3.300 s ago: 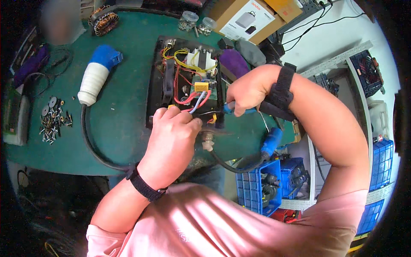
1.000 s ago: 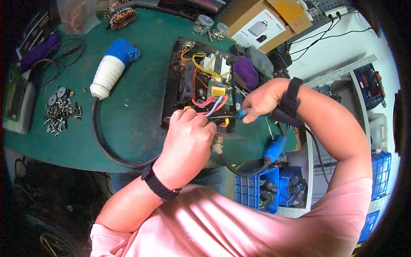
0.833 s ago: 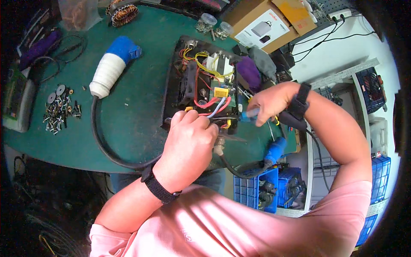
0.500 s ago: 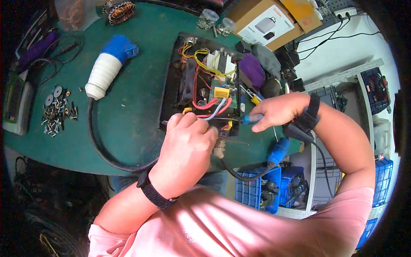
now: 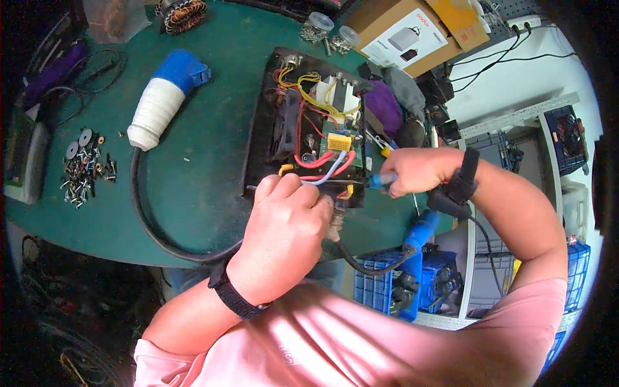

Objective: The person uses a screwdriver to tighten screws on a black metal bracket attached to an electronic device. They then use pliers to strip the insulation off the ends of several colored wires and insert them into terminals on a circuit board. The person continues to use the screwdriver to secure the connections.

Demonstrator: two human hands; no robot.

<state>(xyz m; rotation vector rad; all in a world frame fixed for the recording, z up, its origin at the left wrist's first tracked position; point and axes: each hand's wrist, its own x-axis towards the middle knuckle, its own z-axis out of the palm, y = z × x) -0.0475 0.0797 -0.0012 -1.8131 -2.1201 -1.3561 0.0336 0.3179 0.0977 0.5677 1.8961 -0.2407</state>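
Note:
A black open-topped electrical box (image 5: 258, 145) lies on the bench, with red, yellow and pale blue wires and a yellow block component (image 5: 339, 142) inside. My left hand (image 5: 284, 216) is closed at the box's near edge, its fingers curled down; whatever they grip is hidden under them. In my right hand (image 5: 419, 169) is a screwdriver with a clear blue handle (image 5: 382, 181), held roughly level at the box's right side. Its shaft points left into the box, and the tip cannot be made out. Just right of my left hand, a cable gland (image 5: 335, 226) with a black cable leaves the box.
A large blue-and-white plug (image 5: 161, 100) with a thick black cable lies left of the box. Farther left is a pile of screws (image 5: 80, 174) and washers. A blue connector (image 5: 421, 229) sits at the right bench edge. Behind stand small jars (image 5: 316, 29) and a cardboard box (image 5: 387, 39).
My right thumb and fingers have closed in more around the screwdriver handle. My left hand stays at the box's near edge. The whole view has shifted slightly.

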